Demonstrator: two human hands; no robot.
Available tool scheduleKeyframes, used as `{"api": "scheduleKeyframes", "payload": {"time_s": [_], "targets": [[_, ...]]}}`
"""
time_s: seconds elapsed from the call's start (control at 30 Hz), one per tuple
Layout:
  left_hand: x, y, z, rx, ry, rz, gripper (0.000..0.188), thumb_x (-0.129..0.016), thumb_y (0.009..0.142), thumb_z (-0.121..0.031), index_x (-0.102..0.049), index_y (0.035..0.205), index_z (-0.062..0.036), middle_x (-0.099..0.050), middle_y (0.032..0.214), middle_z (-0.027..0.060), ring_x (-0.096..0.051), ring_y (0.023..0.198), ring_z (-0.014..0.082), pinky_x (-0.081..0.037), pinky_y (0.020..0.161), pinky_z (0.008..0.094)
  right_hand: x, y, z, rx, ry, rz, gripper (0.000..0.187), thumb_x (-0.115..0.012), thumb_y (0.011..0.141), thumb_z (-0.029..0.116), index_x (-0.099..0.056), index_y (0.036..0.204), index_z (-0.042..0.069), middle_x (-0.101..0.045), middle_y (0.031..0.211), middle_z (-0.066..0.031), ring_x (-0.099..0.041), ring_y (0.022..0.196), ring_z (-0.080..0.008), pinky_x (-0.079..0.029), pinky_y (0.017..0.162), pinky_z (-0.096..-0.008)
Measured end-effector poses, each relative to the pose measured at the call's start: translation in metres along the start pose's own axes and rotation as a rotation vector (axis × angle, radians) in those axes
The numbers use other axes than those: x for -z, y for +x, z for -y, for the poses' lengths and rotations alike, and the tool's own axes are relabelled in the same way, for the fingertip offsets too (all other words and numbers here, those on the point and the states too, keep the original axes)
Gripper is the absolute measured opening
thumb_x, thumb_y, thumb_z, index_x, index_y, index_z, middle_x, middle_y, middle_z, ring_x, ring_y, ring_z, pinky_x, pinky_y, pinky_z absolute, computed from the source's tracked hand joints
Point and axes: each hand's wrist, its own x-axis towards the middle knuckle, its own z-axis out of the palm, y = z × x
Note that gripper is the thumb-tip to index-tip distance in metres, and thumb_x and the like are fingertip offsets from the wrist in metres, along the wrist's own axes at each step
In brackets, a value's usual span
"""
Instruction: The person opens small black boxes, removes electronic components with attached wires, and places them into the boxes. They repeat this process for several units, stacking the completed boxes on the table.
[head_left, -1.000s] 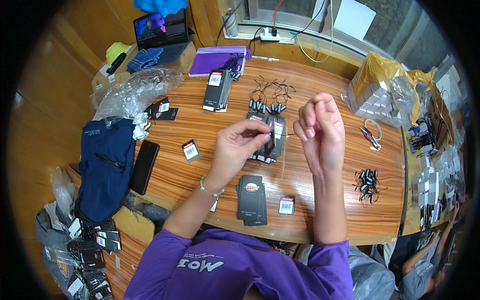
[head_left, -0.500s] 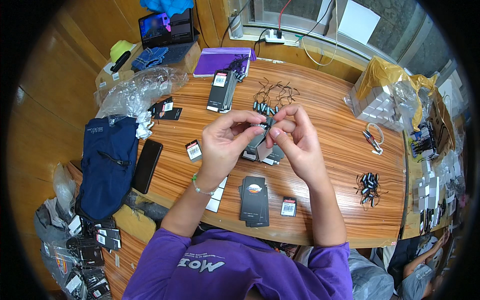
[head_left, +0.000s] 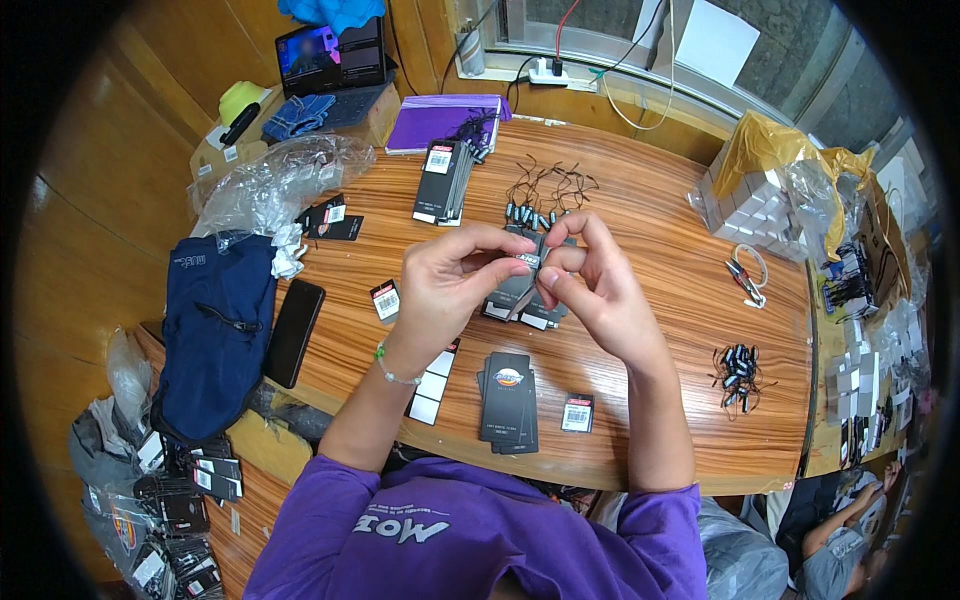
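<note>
Over the middle of the wooden table, my left hand (head_left: pixel 447 283) pinches the upper end of a dark hang tag, seen nearly edge-on. My right hand (head_left: pixel 598 292) is closed, thumb against fingertips, right beside the tag's top; any thin cord between those fingers is too small to make out. Below both hands lie more dark hang tags (head_left: pixel 540 312), partly hidden by the held one. Just beyond are several black string loops with pale blue-and-black fasteners (head_left: pixel 530 214). A stack of black hang tags (head_left: pixel 508 402) rests nearer me, with small barcode tags (head_left: pixel 577 413) to its right.
A strung tag stack (head_left: pixel 442 185) stands at the back, near a purple packet (head_left: pixel 440 125). On the left are a phone (head_left: pixel 295 333) and navy cloth bag (head_left: pixel 218 330). To the right lie snips (head_left: pixel 743 283), bunched strings (head_left: pixel 738 378) and white boxes (head_left: pixel 750 205).
The held tag has turned from showing its pale face to nearly edge-on. Both hands stay close together, with only small finger shifts; my left forearm has moved slightly left.
</note>
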Motion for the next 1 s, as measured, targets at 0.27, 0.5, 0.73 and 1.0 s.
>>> {"api": "scheduleKeyframes", "payload": {"time_s": [0.27, 0.5, 0.73, 1.0], "targets": [[0.006, 0.0, -0.005, 0.002, 0.041, 0.111, 0.014, -0.06, 0.072, 0.013, -0.061, 0.083, 0.0053, -0.063, 0.088, 0.0155, -0.062, 0.085, 0.0198, -0.053, 0.075, 0.0283, 0.009, 0.001, -0.004, -0.041, 0.189, 0.152, 0.021, -0.051, 0.084, 0.001, -0.036, 0.097, 0.005, -0.049, 0.065, -0.0011, -0.046, 0.061, -0.0081, -0.035, 0.056, -0.0206], [0.008, 0.001, -0.015, 0.081, 0.055, 0.169, 0.013, -0.06, 0.071, 0.014, -0.062, 0.081, 0.0058, -0.064, 0.086, 0.0146, -0.063, 0.083, 0.0189, -0.053, 0.074, 0.0283, 0.012, 0.001, -0.004, -0.131, 0.262, 0.205, 0.021, -0.053, 0.083, 0.001, -0.037, 0.096, 0.006, -0.049, 0.064, -0.0011, -0.046, 0.06, -0.0085, -0.034, 0.056, -0.0202], [0.005, -0.001, -0.014, 0.044, -0.098, 0.073, 0.013, -0.064, 0.073, 0.007, -0.063, 0.085, 0.0047, -0.064, 0.084, 0.01, -0.062, 0.079, 0.0143, -0.052, 0.073, 0.0245, 0.001, 0.003, -0.004, -0.035, 0.304, 0.056, 0.029, -0.06, 0.081, 0.003, -0.038, 0.099, 0.006, -0.051, 0.071, -0.0021, -0.05, 0.066, -0.0103, -0.041, 0.066, -0.0218], [0.003, -0.004, -0.01, 0.035, -0.216, 0.033, 0.012, -0.064, 0.072, 0.008, -0.061, 0.084, 0.0052, -0.063, 0.085, 0.0115, -0.061, 0.081, 0.015, -0.051, 0.074, 0.0257, -0.008, 0.008, -0.015, 0.08, 0.371, 0.025, 0.034, -0.065, 0.078, 0.009, -0.043, 0.104, 0.006, -0.048, 0.096, -0.0041, -0.047, 0.095, -0.0125, -0.042, 0.082, -0.0272]]}}
